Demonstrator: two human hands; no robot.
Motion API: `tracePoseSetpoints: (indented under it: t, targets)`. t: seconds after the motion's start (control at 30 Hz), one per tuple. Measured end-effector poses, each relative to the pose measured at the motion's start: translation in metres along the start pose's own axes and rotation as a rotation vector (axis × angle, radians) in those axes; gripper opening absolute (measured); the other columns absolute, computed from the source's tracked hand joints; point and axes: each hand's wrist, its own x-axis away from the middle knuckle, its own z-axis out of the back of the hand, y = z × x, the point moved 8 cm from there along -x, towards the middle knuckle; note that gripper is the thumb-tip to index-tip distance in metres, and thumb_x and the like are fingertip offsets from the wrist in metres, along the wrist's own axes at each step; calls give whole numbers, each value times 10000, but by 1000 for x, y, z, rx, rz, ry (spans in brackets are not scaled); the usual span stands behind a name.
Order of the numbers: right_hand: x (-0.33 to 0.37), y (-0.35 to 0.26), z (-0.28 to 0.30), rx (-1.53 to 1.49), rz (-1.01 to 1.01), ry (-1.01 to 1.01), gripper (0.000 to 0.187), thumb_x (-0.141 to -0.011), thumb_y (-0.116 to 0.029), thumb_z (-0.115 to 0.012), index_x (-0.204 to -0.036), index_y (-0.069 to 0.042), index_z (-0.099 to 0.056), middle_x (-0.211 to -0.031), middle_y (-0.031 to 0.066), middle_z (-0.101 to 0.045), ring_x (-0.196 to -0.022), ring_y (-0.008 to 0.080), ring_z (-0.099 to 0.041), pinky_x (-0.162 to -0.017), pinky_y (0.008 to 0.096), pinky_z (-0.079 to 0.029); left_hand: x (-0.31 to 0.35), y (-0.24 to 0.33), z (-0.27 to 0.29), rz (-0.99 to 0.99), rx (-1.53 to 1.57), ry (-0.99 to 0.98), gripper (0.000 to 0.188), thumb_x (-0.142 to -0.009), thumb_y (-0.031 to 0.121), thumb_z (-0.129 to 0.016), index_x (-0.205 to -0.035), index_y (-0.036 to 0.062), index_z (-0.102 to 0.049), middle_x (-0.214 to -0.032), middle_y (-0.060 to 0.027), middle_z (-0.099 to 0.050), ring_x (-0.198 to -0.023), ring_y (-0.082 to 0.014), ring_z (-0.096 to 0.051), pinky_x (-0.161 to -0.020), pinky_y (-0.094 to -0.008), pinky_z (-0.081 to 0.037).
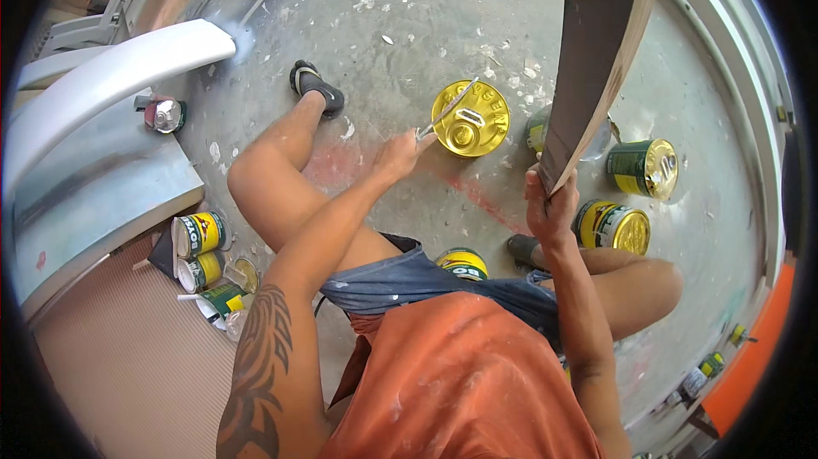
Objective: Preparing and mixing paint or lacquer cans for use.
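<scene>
My left hand (397, 157) is closed around a thin grey metal tool (452, 107), whose exact kind I cannot make out. The tool slants up over a round can with a shiny gold lid (489, 128), which stands on the floor ahead of me. Whether the tool touches the lid is unclear. Gripped near its lower end by my right hand (551, 210) is a long flat wooden board (594, 54), with a dark face and a pale edge. It rises away from me and hides part of a can (537, 128) behind it.
Green and yellow cans (643, 169) stand right of the board, another (615, 227) by my right knee. One more (463, 263) sits between my legs. Several cans (199, 235) lie at left near a pale blue panel (102, 195) and a white curved piece (119, 75). Paint chips dot the concrete floor (375, 24).
</scene>
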Motion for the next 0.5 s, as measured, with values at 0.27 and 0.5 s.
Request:
tracePoseSetpoints:
  t: [0.27,0.5]
  targets:
    - [31,79,-50,312,-389,-522,286,-1011,-254,-588,-1157,-20,-512,-858,291,-653,-844,508,-634,-699,555,-476,-5,-14,-4,-55,31,0,702,-1000,666,-442,-1030,-11,-627,-951,-283,-681,-945,-486,-644,-815,-531,-477]
    - [15,25,-5,105,-132,-70,334,-924,-115,-716,-1169,17,-530,-825,258,-668,-731,439,-688,-616,429,-530,-3,-8,-1,-27,32,-1,707,-991,680,-446,-1020,-3,-625,-935,-270,-680,-917,-471,-650,-778,-514,-477]
